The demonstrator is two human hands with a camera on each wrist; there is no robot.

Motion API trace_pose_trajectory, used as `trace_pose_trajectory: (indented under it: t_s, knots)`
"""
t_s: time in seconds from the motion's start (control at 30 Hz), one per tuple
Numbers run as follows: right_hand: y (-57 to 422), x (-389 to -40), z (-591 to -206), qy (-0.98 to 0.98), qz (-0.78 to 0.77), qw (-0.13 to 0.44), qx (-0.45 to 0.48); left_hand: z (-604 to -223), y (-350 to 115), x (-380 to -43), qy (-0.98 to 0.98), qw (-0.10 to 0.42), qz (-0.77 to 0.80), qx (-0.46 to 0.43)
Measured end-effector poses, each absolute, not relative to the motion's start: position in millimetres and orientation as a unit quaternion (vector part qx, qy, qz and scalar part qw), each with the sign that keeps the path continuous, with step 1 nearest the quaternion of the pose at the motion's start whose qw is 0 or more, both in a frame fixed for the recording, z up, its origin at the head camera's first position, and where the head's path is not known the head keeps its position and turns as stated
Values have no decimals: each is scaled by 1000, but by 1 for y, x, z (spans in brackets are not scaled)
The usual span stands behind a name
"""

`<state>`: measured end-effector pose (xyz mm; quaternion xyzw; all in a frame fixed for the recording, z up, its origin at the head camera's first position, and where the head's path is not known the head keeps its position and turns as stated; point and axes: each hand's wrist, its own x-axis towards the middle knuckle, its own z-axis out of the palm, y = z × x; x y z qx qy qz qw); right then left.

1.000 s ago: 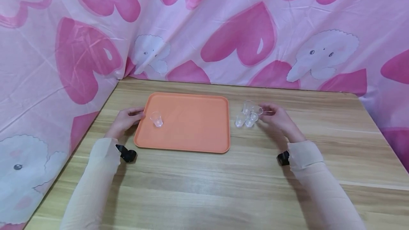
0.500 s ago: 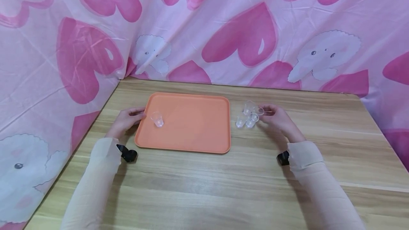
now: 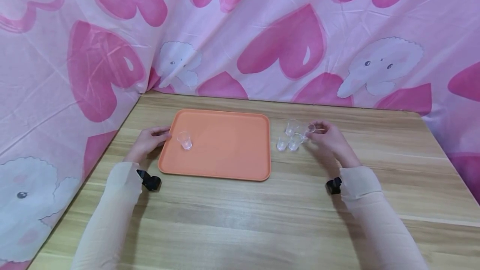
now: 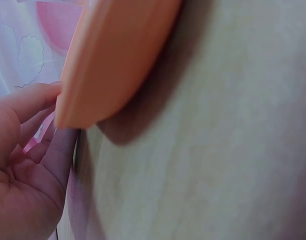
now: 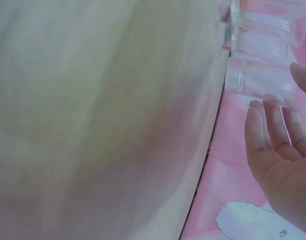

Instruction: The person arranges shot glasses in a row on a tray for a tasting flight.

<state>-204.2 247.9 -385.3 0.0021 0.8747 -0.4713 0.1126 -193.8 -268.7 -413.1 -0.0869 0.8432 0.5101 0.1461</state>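
Observation:
My left hand (image 3: 149, 141) pinches the left rim of an orange tray (image 3: 228, 149), its thumb on the rim and its fingers below, as the left wrist view shows. On the tray's left part stands one small clear cup (image 3: 185, 141). To the right of the tray, my right hand (image 3: 331, 138) holds another clear cup (image 5: 263, 81) near its rim, between thumb and fingertips. Close beside that cup are a back cup (image 3: 292, 127), a front-left cup (image 3: 283, 141) and a front-right cup (image 3: 295, 142), all upright on the table.
The wooden table (image 3: 232, 220) reaches back to a pink curtain (image 3: 217, 45) with hearts and white animals, which also runs along the left side. Each wrist carries a black camera, the left camera (image 3: 151, 181) lying close to the tray's front-left corner.
My right hand has shifted slightly right with its cup, away from the neighbouring cups. The left hand and the tray look unchanged.

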Motion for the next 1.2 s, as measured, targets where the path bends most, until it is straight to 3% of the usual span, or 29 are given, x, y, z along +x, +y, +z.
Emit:
trace_pose_trajectory:
  t_s: [0.53, 1.2]
  knots:
    - [232, -207, -345, 828, -560, -22, 11, -415, -270, -193, 841, 141, 516, -82]
    - [133, -217, -308, 793, -605, -5, -73, -413, -270, -194, 852, 153, 492, -91]
